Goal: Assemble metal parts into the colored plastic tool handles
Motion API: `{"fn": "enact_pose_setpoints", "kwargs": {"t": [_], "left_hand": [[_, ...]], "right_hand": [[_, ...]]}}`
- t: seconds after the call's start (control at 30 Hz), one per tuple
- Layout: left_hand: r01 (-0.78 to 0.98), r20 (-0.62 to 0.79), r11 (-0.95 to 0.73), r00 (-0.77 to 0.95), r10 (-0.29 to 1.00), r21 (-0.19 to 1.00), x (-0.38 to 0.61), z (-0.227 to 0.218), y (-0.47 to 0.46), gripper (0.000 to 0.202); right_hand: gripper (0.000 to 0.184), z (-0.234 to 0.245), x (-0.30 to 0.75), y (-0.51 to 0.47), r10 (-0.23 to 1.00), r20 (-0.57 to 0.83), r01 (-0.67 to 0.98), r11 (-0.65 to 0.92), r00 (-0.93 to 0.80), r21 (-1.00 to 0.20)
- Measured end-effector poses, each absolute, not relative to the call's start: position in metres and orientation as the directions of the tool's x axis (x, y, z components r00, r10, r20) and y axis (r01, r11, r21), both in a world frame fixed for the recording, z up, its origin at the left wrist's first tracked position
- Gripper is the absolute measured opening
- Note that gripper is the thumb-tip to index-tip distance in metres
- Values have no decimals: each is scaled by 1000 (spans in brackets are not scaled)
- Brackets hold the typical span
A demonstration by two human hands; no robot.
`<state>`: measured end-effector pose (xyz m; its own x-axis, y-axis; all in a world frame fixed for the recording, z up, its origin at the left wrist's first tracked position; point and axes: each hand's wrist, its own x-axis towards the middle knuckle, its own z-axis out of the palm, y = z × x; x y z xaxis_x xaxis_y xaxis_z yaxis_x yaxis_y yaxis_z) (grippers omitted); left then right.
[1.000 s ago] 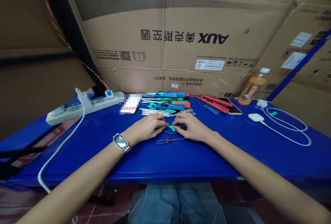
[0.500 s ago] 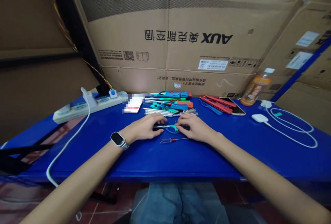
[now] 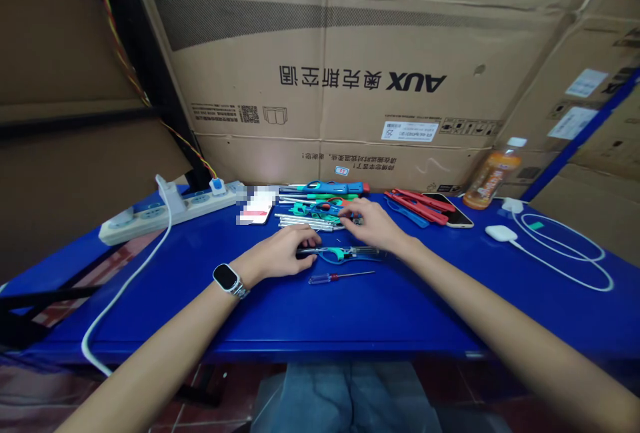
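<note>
My left hand (image 3: 289,251) grips the dark nozzle of an opened utility lighter (image 3: 345,254). This lighter lies across the table with a green trigger, a blue half-shell and a clear tank showing. My right hand (image 3: 374,225) is off the lighter, with bent fingers apart over the near right side of a pile of lighter parts; I see nothing held in it. In that pile are metal tubes (image 3: 305,221), green pieces and a blue lighter (image 3: 333,187). A small screwdriver (image 3: 326,279) with a clear purplish handle lies just in front of the opened lighter.
Red and blue shell pieces (image 3: 417,206) lie at the right, partly over a phone (image 3: 459,214). Behind them stands an orange drink bottle (image 3: 490,176). A white charger with a looped cable (image 3: 501,233) is farther right. A power strip (image 3: 193,204) sits at left; cardboard (image 3: 320,96) walls the back.
My right hand has let go of the lighter's body and moved up and away to the parts pile. My left hand stays on the nozzle. The view has tilted slightly.
</note>
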<state>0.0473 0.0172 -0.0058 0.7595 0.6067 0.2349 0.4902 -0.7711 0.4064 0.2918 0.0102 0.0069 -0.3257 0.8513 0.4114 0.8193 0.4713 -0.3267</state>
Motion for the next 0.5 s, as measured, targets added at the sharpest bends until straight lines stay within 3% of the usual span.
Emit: {"fn": "enact_pose_setpoints", "kwargs": {"t": [0.2, 0.33, 0.5], "left_hand": [[491, 306, -789, 738, 602, 368, 49, -3, 19, 19], [515, 393, -804, 702, 594, 297, 57, 7, 34, 17], [525, 528, -812, 628, 572, 256, 72, 19, 49, 15]], "right_hand": [[28, 13, 288, 59, 929, 277, 940, 299, -247, -164], [23, 8, 287, 69, 936, 267, 936, 287, -228, -205], [12, 7, 295, 64, 903, 309, 880, 387, -301, -275]]}}
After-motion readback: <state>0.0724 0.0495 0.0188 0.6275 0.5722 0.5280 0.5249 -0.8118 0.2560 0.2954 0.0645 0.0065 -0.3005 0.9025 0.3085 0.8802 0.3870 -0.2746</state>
